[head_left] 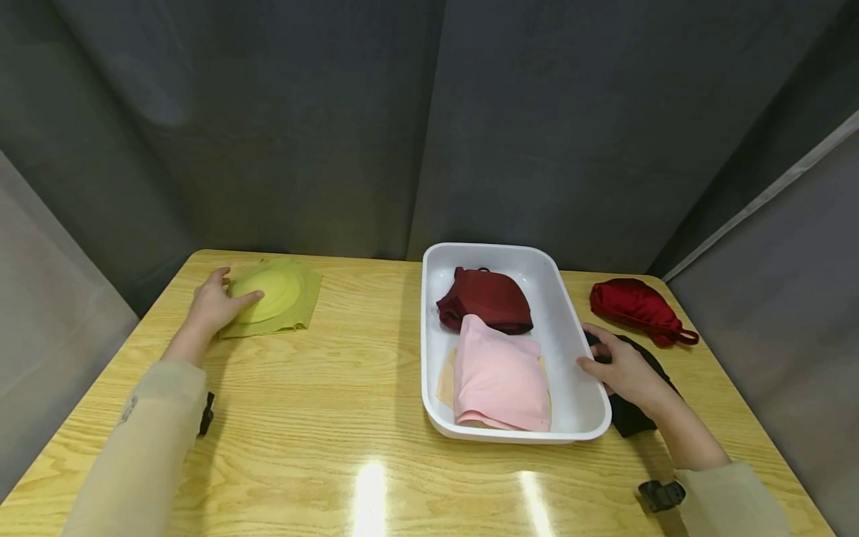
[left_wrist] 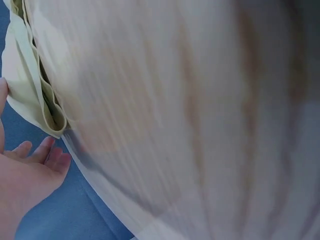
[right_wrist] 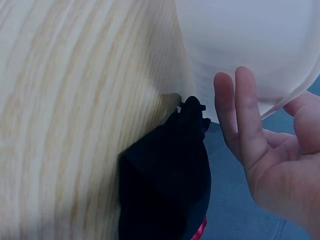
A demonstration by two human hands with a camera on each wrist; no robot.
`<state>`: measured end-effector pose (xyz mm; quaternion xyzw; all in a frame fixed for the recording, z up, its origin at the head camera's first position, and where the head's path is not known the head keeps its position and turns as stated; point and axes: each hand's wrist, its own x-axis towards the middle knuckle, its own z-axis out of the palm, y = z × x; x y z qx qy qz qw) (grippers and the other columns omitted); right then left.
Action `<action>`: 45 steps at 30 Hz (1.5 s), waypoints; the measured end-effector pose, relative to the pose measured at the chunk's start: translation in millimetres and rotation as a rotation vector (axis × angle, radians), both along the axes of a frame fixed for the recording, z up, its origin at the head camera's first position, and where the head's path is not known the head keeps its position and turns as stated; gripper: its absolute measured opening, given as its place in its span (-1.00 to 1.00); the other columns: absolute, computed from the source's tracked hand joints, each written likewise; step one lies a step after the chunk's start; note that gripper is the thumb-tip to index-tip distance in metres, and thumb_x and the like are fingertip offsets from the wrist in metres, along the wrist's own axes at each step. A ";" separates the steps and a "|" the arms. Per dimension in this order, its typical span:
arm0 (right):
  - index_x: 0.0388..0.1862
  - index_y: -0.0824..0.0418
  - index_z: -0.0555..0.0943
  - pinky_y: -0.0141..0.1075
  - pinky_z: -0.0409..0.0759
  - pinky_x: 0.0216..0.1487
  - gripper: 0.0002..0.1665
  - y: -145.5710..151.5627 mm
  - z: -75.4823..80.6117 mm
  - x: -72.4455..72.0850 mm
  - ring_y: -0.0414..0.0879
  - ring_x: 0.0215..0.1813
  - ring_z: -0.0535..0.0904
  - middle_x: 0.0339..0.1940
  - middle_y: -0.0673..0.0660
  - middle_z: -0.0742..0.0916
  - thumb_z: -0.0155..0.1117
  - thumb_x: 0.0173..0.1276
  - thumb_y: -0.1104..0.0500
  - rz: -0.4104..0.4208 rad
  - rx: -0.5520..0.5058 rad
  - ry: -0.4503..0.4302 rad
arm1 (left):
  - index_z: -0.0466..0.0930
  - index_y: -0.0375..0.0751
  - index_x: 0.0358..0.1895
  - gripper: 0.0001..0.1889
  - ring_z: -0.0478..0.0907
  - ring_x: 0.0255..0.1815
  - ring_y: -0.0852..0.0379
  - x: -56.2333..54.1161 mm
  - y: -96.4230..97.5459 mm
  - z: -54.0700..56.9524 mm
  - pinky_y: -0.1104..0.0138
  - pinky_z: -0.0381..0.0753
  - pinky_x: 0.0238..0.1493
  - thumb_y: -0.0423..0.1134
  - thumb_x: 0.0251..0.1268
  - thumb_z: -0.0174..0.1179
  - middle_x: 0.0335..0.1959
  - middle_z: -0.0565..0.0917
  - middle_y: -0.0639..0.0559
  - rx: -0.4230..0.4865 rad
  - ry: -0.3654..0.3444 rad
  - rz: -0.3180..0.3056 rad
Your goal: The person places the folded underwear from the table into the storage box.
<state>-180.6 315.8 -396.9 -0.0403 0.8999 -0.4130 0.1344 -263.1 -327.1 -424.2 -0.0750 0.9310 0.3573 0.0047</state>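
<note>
A folded yellow bra (head_left: 271, 294) lies at the table's far left corner. My left hand (head_left: 216, 300) is at its left side, the thumb resting on the cup. In the left wrist view the loosely bent fingers of the left hand (left_wrist: 37, 172) are beside the bra's lower edge (left_wrist: 50, 112). My right hand (head_left: 624, 369) grips the right rim of a white plastic tub (head_left: 432, 298), thumb over the rim and fingers along the outer wall. Inside the tub lie a dark red bra (head_left: 490, 298) and a pink bra (head_left: 499, 377), with beige fabric (head_left: 446, 380) showing beneath the pink one.
A black bra (head_left: 634, 418) lies right of the tub, partly hidden under my right hand and forearm. Beyond it a shiny red bra (head_left: 634, 306) sits near the table's right edge. Grey curtains (head_left: 322, 134) hang behind the wooden table (head_left: 302, 425).
</note>
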 end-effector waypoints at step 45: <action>0.51 0.28 -0.07 -0.11 0.69 -0.28 -0.08 -2.9 0.3 0.6 0.07 -0.14 0.60 0.09 0.47 0.47 0.18 0.38 0.05 -0.007 0.029 -0.005 | 0.05 -0.05 0.48 -0.14 0.12 0.35 -0.29 3.8 2.1 4.5 -0.04 0.30 0.26 -0.12 0.15 0.34 0.42 0.08 -0.35 0.300 0.066 0.045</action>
